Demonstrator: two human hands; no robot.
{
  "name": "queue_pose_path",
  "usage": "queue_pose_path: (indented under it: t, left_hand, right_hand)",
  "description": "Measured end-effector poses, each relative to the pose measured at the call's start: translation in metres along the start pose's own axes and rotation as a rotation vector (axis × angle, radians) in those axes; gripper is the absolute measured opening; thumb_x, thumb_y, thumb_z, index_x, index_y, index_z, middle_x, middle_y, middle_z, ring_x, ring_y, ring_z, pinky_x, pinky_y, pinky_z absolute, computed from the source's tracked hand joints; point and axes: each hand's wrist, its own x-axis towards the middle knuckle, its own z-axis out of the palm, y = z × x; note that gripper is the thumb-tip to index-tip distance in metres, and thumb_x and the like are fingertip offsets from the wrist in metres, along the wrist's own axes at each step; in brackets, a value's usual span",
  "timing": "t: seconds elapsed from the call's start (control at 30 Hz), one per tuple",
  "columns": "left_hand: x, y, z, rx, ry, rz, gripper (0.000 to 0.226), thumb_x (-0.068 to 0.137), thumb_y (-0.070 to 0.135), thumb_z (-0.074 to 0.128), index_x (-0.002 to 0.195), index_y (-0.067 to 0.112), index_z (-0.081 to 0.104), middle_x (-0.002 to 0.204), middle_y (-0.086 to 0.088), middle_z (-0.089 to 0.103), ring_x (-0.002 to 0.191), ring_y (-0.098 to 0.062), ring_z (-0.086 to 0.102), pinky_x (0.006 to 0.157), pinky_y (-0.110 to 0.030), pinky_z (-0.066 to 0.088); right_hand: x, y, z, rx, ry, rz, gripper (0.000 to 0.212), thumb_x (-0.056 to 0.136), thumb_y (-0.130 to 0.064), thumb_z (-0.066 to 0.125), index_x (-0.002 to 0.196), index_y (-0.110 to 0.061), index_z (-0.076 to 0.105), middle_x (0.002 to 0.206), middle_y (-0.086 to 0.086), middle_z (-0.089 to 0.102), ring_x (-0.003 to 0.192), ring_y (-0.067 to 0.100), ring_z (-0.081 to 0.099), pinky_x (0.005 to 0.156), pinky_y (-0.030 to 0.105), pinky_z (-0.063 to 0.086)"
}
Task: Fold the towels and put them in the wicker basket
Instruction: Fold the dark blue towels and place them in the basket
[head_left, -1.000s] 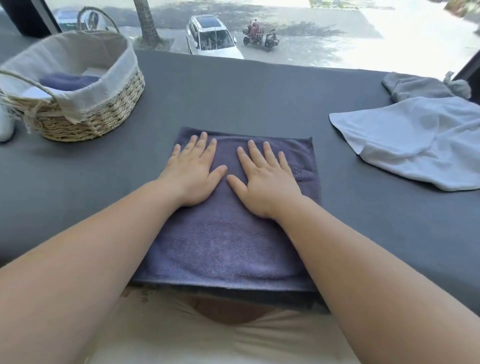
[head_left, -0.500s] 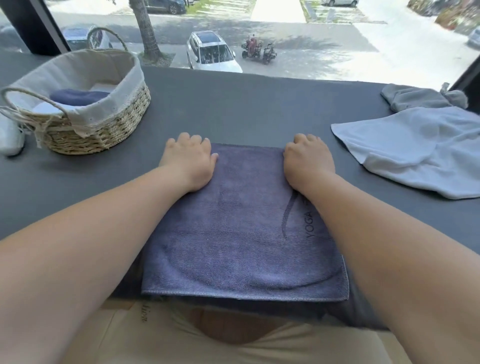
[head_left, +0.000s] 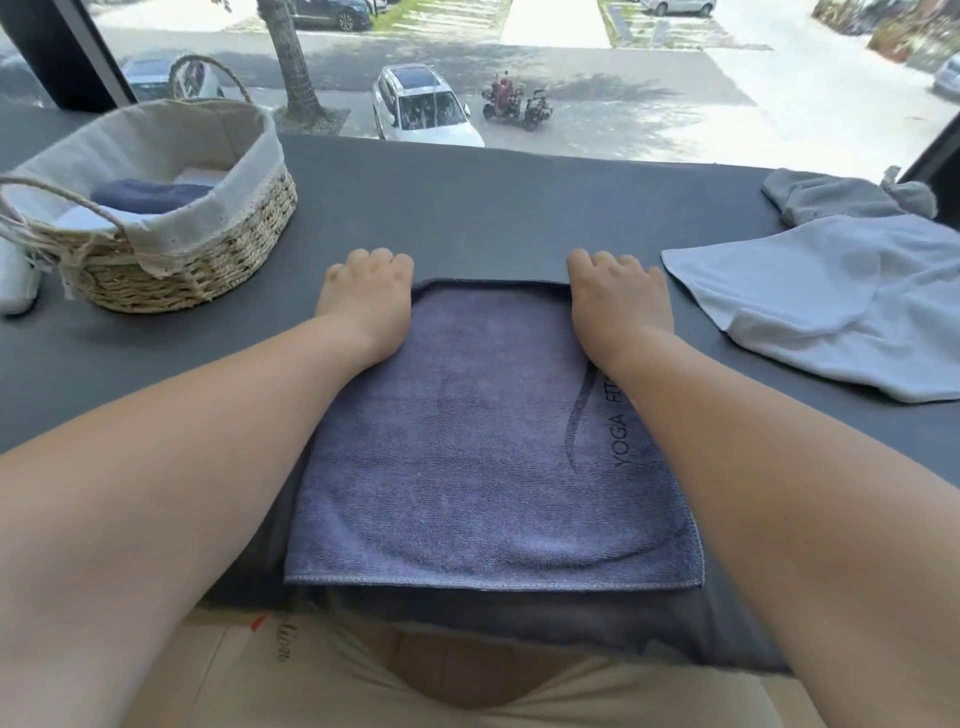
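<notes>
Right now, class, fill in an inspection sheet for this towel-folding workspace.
Surface: dark grey table.
Job's things: purple towel folded flat at the near edge; wicker basket far left holds folded towels; white towel and grey towel lie unfolded at right.
Clutter: white object at left edge, unidentifiable.
Grippers: left hand and right hand curl on the purple towel's far corners.
Cables: nothing seen.
Surroundings: window over a street, parked car.

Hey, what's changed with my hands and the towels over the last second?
Both hands slid apart from the middle of the purple towel to its far corners: the left hand to the left one, the right hand to the right one, fingers now curled over the far edge instead of flat. The purple towel, wicker basket and white towel stayed put.
</notes>
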Motion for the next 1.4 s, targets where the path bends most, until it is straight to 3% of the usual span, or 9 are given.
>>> queue_pose_path:
  t: [0.1,0.2,0.33,0.43,0.5,0.7,1.07,1.17,1.4]
  left_hand:
    - [0.008,-0.001,-0.018,-0.144,0.146,-0.072,0.016,0.097,0.022,0.05,0.107,0.01,0.054,0.112,-0.017,0.055,0.105,-0.039,0.05,0.085,-0.048,0.041]
    - [0.008,-0.003,-0.038,-0.292,0.269,-0.05,0.015,0.094,0.022,0.053,0.103,0.01,0.055,0.109,-0.017,0.055,0.103,-0.04,0.049,0.088,-0.049,0.042]
    - [-0.024,-0.016,-0.049,-0.421,0.296,0.081,0.007,0.083,0.022,0.061,0.086,0.015,0.062,0.09,-0.009,0.061,0.089,-0.035,0.056,0.08,-0.048,0.048]
    - [-0.069,-0.021,-0.054,-0.519,0.268,0.089,0.003,0.075,0.015,0.066,0.077,0.015,0.068,0.079,-0.004,0.065,0.079,-0.028,0.061,0.074,-0.04,0.05]
    - [-0.098,-0.021,-0.058,-0.557,0.258,0.088,0.008,0.071,0.014,0.064,0.075,0.015,0.07,0.077,-0.002,0.066,0.076,-0.024,0.061,0.073,-0.034,0.048]
    - [-0.152,-0.017,-0.073,-0.549,0.277,0.155,0.009,0.068,0.004,0.063,0.072,0.01,0.069,0.076,0.001,0.063,0.075,-0.021,0.056,0.075,-0.031,0.044]
    - [-0.203,-0.016,-0.059,-0.516,0.208,0.166,0.012,0.07,0.003,0.064,0.076,0.01,0.072,0.083,0.002,0.064,0.078,-0.024,0.056,0.076,-0.038,0.046]
    - [-0.209,-0.016,-0.051,-0.521,0.176,0.176,0.015,0.069,0.002,0.063,0.076,0.011,0.072,0.083,0.002,0.065,0.079,-0.026,0.058,0.077,-0.039,0.045]
    - [-0.217,-0.012,-0.058,-0.532,0.313,0.202,0.009,0.076,-0.001,0.065,0.07,0.001,0.072,0.077,-0.005,0.063,0.07,-0.03,0.055,0.067,-0.04,0.046]
  right_hand:
    - [0.011,0.005,-0.012,0.039,0.103,-0.01,0.025,0.087,0.005,0.04,0.097,-0.017,0.038,0.094,0.01,0.05,0.081,0.029,0.035,0.068,0.04,0.025]
    - [0.019,0.012,-0.023,0.072,0.221,-0.063,0.016,0.092,0.0,0.045,0.102,-0.011,0.049,0.097,0.014,0.054,0.087,0.034,0.046,0.069,0.04,0.025]
    - [-0.01,0.02,-0.027,0.26,0.302,-0.112,0.006,0.09,-0.008,0.056,0.095,-0.01,0.058,0.089,0.014,0.059,0.085,0.039,0.053,0.073,0.046,0.042]
    - [-0.054,0.022,-0.032,0.409,0.247,-0.097,0.015,0.086,-0.008,0.065,0.1,-0.01,0.065,0.091,0.01,0.063,0.09,0.037,0.057,0.082,0.044,0.046]
    - [-0.081,0.021,-0.038,0.443,0.215,-0.114,0.016,0.08,-0.004,0.068,0.095,-0.011,0.07,0.087,0.007,0.063,0.087,0.035,0.059,0.078,0.041,0.047]
    - [-0.141,0.027,-0.066,0.523,0.166,-0.16,0.023,0.074,0.007,0.072,0.084,-0.014,0.07,0.084,-0.003,0.06,0.08,0.026,0.059,0.07,0.038,0.047]
    - [-0.199,0.023,-0.055,0.531,0.107,-0.189,0.02,0.076,0.002,0.078,0.083,-0.016,0.074,0.085,-0.001,0.061,0.074,0.024,0.055,0.069,0.028,0.041]
    - [-0.204,0.025,-0.049,0.513,0.089,-0.186,0.019,0.077,0.001,0.078,0.083,-0.016,0.073,0.085,-0.001,0.061,0.074,0.025,0.055,0.068,0.031,0.043]
    - [-0.214,0.031,-0.045,0.494,0.158,-0.194,0.016,0.08,-0.001,0.062,0.084,-0.012,0.072,0.086,0.002,0.059,0.075,0.028,0.054,0.07,0.035,0.044]
